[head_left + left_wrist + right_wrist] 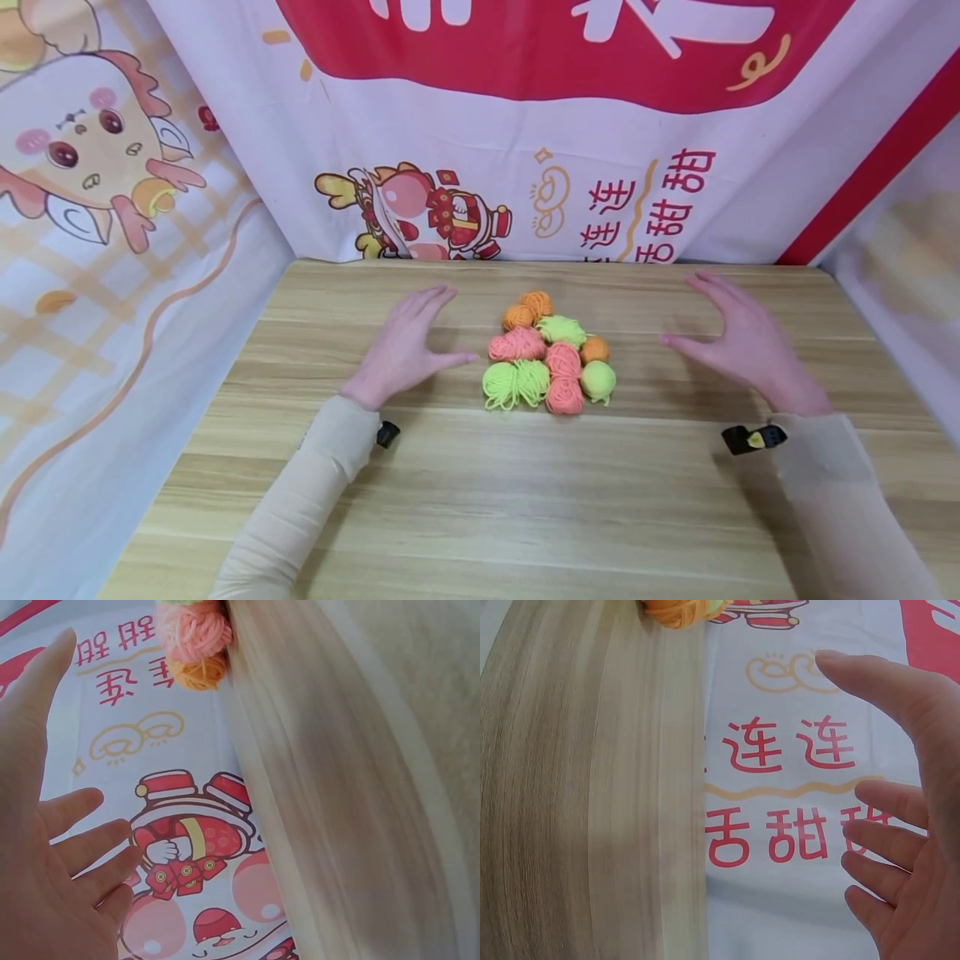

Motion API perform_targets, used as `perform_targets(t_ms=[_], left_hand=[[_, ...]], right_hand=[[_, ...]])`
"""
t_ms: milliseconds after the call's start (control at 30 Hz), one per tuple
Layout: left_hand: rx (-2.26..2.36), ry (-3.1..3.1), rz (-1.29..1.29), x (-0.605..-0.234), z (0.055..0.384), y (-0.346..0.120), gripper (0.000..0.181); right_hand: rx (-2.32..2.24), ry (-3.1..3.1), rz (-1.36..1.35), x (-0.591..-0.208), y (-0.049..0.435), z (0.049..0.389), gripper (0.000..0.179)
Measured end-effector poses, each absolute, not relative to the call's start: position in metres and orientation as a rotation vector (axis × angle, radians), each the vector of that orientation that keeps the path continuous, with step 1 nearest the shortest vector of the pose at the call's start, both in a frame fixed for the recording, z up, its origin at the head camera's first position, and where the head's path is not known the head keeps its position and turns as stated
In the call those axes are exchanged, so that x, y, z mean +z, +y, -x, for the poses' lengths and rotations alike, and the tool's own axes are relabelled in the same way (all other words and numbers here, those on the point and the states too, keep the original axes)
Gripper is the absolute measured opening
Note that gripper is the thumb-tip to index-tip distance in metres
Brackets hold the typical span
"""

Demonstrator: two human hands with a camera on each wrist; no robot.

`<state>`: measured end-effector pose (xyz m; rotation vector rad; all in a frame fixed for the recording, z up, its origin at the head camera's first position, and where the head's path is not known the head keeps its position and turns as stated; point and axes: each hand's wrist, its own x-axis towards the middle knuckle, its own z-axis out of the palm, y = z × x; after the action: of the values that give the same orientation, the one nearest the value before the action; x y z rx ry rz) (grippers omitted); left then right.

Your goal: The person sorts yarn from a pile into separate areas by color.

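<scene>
At the left, I saw from my distance the left hand above the counter, its fingers and thumb widely apart, holding nothing. Between both hands, the yarn pieces lay close together in one group on the counter. From its left side I saw a bright green bundle with loose loops, then a pink bundle behind it, wound in fine strands. Two small orange balls lay farther back. A pale green bundle lay behind a longer pink piece, narrowed at its middle. Next came an orange ball and a round green ball. At the right, the right hand was also widely spread and empty, well apart from the yarn.
</scene>
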<state>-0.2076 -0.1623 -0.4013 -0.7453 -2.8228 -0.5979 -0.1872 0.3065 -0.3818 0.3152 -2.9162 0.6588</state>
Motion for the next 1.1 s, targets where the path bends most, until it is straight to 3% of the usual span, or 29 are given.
perform_targets(t_ms=[1100], left_hand=[[-0.867, -2.796, 0.937, -0.41, 0.187, -0.125, 0.095]], right_hand=[[0.757, -2.864, -0.458, -0.378, 0.278, 0.179, 0.097]])
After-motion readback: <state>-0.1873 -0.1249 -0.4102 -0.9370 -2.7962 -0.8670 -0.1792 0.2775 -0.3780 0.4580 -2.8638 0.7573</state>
